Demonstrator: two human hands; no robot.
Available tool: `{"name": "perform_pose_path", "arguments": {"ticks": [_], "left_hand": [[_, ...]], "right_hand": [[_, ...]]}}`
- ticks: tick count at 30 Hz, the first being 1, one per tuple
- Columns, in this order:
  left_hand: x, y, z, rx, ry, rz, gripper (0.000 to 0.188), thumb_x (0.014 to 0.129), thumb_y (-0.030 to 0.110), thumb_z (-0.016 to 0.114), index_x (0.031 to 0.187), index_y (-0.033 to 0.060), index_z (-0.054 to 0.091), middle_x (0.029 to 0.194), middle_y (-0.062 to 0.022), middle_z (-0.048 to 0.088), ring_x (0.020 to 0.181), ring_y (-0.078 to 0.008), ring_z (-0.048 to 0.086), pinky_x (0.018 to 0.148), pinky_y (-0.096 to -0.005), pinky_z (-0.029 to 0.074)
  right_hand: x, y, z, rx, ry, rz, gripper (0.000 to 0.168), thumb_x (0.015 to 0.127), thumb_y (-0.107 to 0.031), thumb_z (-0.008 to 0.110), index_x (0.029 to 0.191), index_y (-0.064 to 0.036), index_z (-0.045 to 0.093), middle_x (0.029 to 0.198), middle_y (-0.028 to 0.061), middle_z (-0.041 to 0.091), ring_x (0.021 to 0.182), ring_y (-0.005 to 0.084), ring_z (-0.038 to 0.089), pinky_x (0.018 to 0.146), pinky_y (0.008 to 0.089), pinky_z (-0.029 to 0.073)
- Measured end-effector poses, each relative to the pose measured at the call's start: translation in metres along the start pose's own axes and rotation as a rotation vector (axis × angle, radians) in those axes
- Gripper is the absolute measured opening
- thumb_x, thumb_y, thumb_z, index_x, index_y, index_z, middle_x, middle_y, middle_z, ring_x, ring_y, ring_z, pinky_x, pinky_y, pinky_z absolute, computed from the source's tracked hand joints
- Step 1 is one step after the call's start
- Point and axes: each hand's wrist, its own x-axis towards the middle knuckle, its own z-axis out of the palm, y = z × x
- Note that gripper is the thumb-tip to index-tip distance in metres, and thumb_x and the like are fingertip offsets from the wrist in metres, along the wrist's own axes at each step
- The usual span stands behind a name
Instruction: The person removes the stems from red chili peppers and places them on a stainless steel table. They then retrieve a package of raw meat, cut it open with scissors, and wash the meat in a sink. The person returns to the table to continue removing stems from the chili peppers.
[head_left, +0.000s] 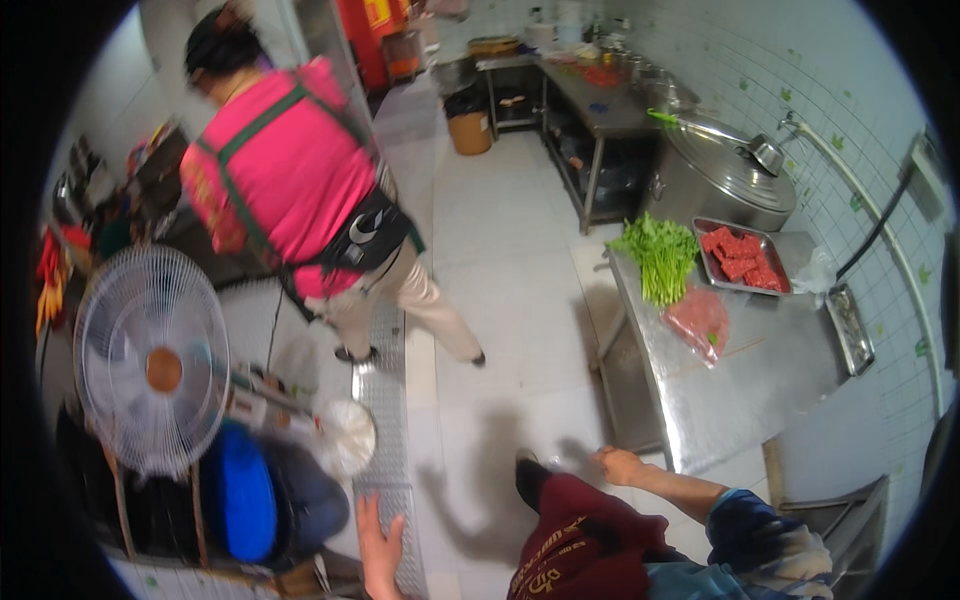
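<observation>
Over the floor drain grating, my left hand (381, 544) hangs with its fingers apart and holds nothing. My right hand (619, 466) is beside the near corner of a stainless steel table (739, 401), fingers curled in, with nothing visible in it. On that table lie a bunch of green leafy celery (664, 262), a clear plastic bag of pink contents (699, 322) and a metal tray (782, 289) with several pieces of red meat (739, 264). A narrow metal tray (851, 330) is at the wall-side edge.
A person in a pink top (292, 180) stands ahead on the left. A floor fan (161, 367) and a blue bin (244, 495) are at left. Past the table stands a large lidded steel pot (690, 180) with a ladle (766, 154) on it. Tiled floor (495, 300) runs between.
</observation>
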Motion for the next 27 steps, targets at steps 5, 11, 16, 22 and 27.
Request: {"name": "perform_pose_path", "arguments": {"ticks": [5, 11, 16, 22, 27], "left_hand": [[0.091, -0.113, 0.002, 0.311, 0.061, 0.105, 0.061, 0.081, 0.023, 0.068, 0.135, 0.0058, 0.047, 0.139, -0.0281, 0.038, 0.131, -0.0401, 0.034, 0.107, -0.0476, 0.031], [0.147, -0.211, 0.009, 0.496, 0.012, 0.08, 0.057, 0.079, 0.026, 0.071, 0.129, 0.006, 0.053, 0.131, -0.0268, 0.047, 0.124, -0.0432, 0.04, 0.104, -0.0482, 0.034], [0.234, -0.213, -0.005, 0.491, -0.131, -0.168, 0.061, 0.08, 0.036, 0.069, 0.129, 0.0037, 0.052, 0.124, -0.0238, 0.055, 0.118, -0.0401, 0.048, 0.1, -0.0453, 0.039], [0.465, -0.116, 0.003, 0.428, -0.25, -0.275, 0.064, 0.086, 0.037, 0.06, 0.14, 0.0101, 0.04, 0.134, -0.0231, 0.049, 0.123, -0.0383, 0.047, 0.102, -0.0434, 0.039], [0.679, -0.029, 0.078, 0.139, -0.104, 0.352, 0.056, 0.085, 0.025, 0.065, 0.13, -0.0025, 0.048, 0.131, -0.0249, 0.05, 0.124, -0.0363, 0.047, 0.101, -0.0409, 0.04]], "right_hand": [[0.108, -0.031, -0.049, 0.002, 0.029, -0.023, 0.049, 0.082, -0.011, 0.055, 0.131, -0.014, 0.05, 0.129, 0.0132, 0.053, 0.123, 0.0308, 0.048, 0.1, 0.0409, 0.042], [0.248, -0.063, -0.117, -0.03, 0.201, -0.206, 0.045, 0.086, -0.013, 0.053, 0.131, -0.015, 0.051, 0.126, 0.0127, 0.057, 0.116, 0.0316, 0.054, 0.097, 0.0415, 0.044], [0.319, -0.082, -0.219, 0.026, 0.095, -0.083, 0.043, 0.084, -0.018, 0.055, 0.127, -0.015, 0.055, 0.114, 0.0119, 0.063, 0.108, 0.0313, 0.059, 0.091, 0.042, 0.047], [0.351, -0.028, -0.238, 0.239, 0.257, 0.26, 0.035, 0.084, -0.022, 0.055, 0.116, -0.014, 0.063, 0.11, 0.0159, 0.065, 0.107, 0.0352, 0.059, 0.093, 0.0449, 0.046], [0.366, 0.023, -0.224, 0.16, 0.061, 0.356, 0.04, 0.082, -0.022, 0.06, 0.121, -0.016, 0.061, 0.12, 0.0127, 0.062, 0.114, 0.0306, 0.056, 0.098, 0.0414, 0.044]]}}
